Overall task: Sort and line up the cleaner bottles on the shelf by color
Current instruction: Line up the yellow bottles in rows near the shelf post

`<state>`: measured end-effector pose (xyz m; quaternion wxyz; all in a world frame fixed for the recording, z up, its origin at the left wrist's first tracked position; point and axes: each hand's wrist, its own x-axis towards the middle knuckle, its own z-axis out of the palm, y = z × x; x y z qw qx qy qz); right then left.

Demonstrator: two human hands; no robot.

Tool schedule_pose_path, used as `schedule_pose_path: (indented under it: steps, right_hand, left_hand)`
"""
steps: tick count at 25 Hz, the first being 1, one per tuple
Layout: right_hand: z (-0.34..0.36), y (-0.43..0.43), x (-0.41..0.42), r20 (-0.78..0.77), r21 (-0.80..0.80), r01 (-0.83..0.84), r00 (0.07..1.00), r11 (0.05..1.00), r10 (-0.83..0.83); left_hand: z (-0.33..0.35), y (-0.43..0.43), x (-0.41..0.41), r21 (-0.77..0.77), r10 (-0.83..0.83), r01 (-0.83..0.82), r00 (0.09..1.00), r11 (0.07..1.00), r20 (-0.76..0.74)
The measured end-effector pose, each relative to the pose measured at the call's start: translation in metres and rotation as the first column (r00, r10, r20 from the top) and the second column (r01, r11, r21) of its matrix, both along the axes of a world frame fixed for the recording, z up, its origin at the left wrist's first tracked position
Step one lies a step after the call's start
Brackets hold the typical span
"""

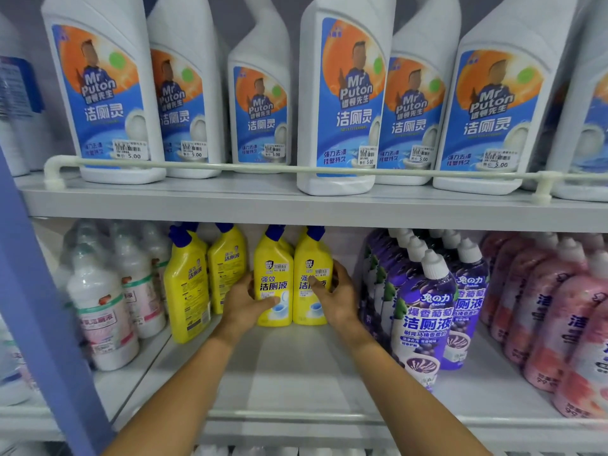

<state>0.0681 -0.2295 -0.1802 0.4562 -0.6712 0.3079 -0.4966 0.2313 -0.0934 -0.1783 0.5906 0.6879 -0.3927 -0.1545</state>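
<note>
- A shop's lower shelf point(296, 363) holds rows of cleaners, with purple pouches point(424, 307) among them.
- Two yellow bottles stand upright and touching, just left of the purple pouches.
- The right hand point(335, 294) curls round the near yellow bottle point(307, 311), next to the pouches.
- The left hand point(245, 304) curls round the far yellow bottle point(273, 281), its thumb across the label.
- Pink pouches point(559, 311) stand right of the purple pouches.

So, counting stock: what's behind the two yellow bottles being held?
Between the two yellow bottles a yellow sliver shows, perhaps another bottle. Anything else behind them is covered.
</note>
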Motion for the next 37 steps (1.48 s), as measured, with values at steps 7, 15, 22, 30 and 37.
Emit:
schedule_pose_path:
  steps: [7, 15, 22, 30, 37]
  right_hand:
    - [-0.004, 0.006, 0.003, -0.006, -0.035, 0.01, 1.0, 0.999, -0.011]
    - [0.013, 0.004, -0.012, -0.039, 0.035, -0.066, 0.997, 0.997, 0.068]
    - [-0.005, 0.063, 0.0, 0.072, 0.163, 0.068, 0.994, 0.984, -0.08]
    - [0.04, 0.15, 0.076, 0.329, 0.312, -0.377, 0.904, 0.872, 0.273]
    - [0.113, 0.123, 0.141, 0.032, -0.08, -0.243, 0.969, 0.967, 0.246]
  left_hand:
    - [-0.017, 0.003, 0.004, -0.068, -0.044, 0.043, 0.999, 0.997, -0.004]
    - [0.002, 0.026, -0.004, -0.012, -0.042, 0.04, 0.989, 0.999, -0.145]
    - [0.027, 0.091, 0.001, -0.18, 0.162, -0.222, 0.94, 0.958, -0.299]
    - [0.038, 0.138, 0.02, -0.275, 0.434, -0.523, 0.841, 0.807, -0.324]
    - [0.056, 0.102, 0.048, -0.117, 0.465, -0.475, 0.879, 0.872, -0.103]
